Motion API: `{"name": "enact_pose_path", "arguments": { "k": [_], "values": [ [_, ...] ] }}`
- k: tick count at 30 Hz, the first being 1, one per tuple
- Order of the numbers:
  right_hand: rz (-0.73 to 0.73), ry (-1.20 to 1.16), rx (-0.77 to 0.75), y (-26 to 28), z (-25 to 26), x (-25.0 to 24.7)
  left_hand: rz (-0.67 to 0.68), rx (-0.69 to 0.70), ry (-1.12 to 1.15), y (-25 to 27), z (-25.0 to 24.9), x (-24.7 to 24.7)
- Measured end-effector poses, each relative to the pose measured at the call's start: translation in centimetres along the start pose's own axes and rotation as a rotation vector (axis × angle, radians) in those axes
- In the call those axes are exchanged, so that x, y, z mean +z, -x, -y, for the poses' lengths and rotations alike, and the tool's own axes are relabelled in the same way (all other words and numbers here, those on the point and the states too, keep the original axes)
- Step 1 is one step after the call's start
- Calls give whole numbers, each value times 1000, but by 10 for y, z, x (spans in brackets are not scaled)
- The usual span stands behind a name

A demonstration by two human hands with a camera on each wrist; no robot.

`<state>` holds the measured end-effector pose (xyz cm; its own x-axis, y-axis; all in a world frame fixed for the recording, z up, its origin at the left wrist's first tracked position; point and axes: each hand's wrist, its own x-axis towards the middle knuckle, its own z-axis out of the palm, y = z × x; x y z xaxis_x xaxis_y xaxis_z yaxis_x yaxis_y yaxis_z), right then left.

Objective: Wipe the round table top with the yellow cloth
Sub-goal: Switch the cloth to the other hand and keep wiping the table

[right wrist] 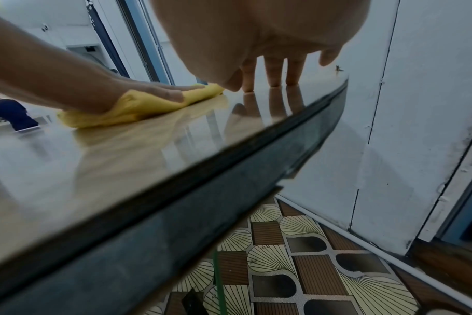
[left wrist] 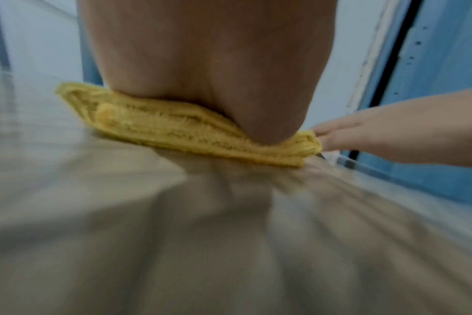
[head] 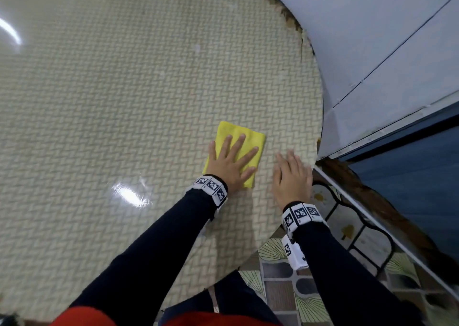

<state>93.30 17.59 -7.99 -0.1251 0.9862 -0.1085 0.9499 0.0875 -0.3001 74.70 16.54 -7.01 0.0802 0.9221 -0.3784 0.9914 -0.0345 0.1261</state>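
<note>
Left hand (head: 229, 163) flat, fingers spread, pressing down on folded yellow cloth (head: 248, 136). Right hand (head: 293, 176) just beside it, fingers straight, tips touching bare worktop (head: 124, 102) near right rim; holding nothing.

Cloth positioned at near-right part of round worktop, close to rim, folded into several layers per left wrist view.

Progress: wiping judged under way at near-right sector. Small pale specks noted further in, toward centre and far side; most of surface apparently still to be covered. Extent already wiped cannot be told.

Surface: glossy, herringbone weave pattern, strong light reflections. Far-right rim chipped and ragged. Dark edge band seen from right wrist.

Room: pale wall panels (head: 372, 40) at right, blue panel below, patterned floor tiles (head: 285, 281) near right.
</note>
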Motion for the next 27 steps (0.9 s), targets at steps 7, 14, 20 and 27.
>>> {"name": "enact_pose_path", "arguments": {
  "k": [7, 14, 20, 27],
  "values": [
    [17, 25, -5, 1, -5, 3, 5, -249, 180, -31, 36, -25],
    [33, -71, 135, 4, 19, 8, -1, -322, 222, 24, 43, -4],
    [31, -60, 152, 1, 24, 8, 96, -78, 78, 10, -11, 0],
    [50, -101, 129, 4, 14, 17, 127, -122, 172, -50, 25, -38]
  ]
}}
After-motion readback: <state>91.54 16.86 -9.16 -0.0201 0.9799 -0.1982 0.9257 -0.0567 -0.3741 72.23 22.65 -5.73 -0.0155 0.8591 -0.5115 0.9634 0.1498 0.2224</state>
